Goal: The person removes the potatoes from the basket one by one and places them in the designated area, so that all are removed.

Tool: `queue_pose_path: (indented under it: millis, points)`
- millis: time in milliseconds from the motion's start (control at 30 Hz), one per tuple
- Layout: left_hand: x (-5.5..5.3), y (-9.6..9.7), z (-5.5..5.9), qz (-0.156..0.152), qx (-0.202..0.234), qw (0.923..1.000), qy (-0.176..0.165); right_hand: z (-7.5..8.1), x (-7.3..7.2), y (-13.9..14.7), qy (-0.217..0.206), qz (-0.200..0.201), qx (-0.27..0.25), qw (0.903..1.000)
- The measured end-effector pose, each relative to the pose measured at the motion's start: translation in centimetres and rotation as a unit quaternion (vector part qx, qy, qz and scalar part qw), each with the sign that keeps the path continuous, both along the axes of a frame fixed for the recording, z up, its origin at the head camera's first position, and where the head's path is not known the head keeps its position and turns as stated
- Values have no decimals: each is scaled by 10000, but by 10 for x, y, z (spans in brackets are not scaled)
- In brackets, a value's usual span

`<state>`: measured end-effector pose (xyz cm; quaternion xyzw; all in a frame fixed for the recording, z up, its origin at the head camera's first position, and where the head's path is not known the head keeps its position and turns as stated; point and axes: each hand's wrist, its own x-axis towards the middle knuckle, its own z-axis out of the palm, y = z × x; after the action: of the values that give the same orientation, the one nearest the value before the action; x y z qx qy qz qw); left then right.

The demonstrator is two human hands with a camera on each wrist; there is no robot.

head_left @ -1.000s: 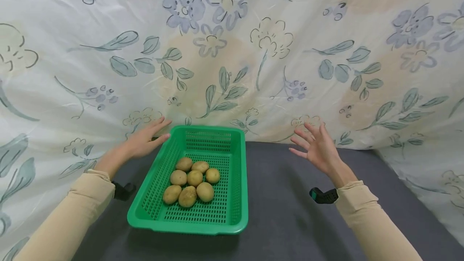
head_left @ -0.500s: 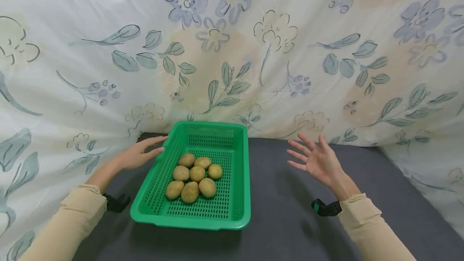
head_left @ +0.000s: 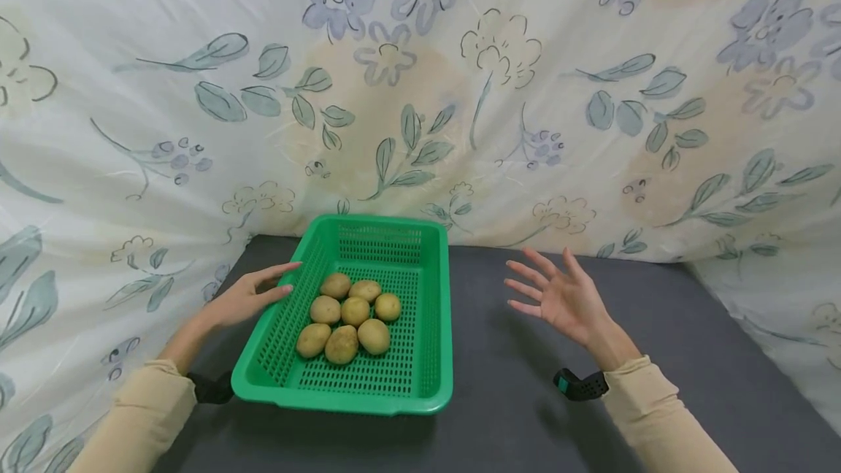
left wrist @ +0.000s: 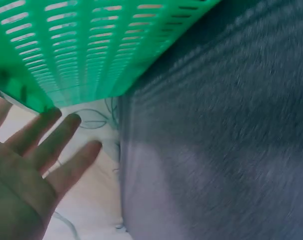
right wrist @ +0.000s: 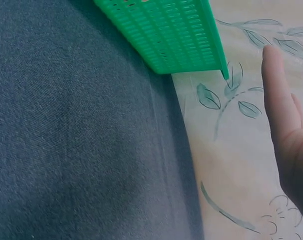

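A green slotted plastic basket (head_left: 430, 312) stands on the dark table with several potatoes (head_left: 355, 311) grouped on its floor, left of its middle. My left hand (head_left: 242, 299) is at the basket's left rim, fingers extended, the fingertips overlapping that rim in the head view. In the left wrist view the fingers (left wrist: 74, 165) spread beside the slotted wall. To the right of the basket my right hand (head_left: 566, 301) hovers over the table, palm turned inward, fingers spread and holding nothing. The right wrist view shows its thumb (right wrist: 274, 85) apart from the basket.
A dark grey cloth covers the table (head_left: 499, 385). Behind it hangs a pale floral curtain (head_left: 420, 93), which also runs along the left and right sides. Black bands (head_left: 581, 385) sit on both wrists.
My left hand has come down from above to the basket's left rim. My right hand has lowered and shifted slightly left toward the basket. The potatoes stay in place in the basket.
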<state>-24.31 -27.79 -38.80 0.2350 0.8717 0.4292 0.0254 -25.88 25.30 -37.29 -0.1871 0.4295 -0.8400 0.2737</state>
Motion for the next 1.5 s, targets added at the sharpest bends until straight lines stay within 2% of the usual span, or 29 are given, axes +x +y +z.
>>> queue_pose_path:
  millis: [200,467,667,933,1200,1500]
  points:
    - [1,3,-11,213,488,9984,-191,0,-1,-2,21,-117,144,9998]
    - [3,10,-21,263,746,9969,54,2,1,-5,-9,-111,112,9999]
    - [9,15,-25,345,977,9944,193,1,5,-7,-207,-96,-93,9997]
    - [12,18,-30,531,1258,9905,-130,1,7,-11,-228,-179,-40,9996]
    - [16,17,-29,535,1275,9898,-329,13,2,-25,-174,-314,155,9992]
    - [16,19,-27,561,1288,9893,-384,37,-17,-49,-212,-516,568,9968]
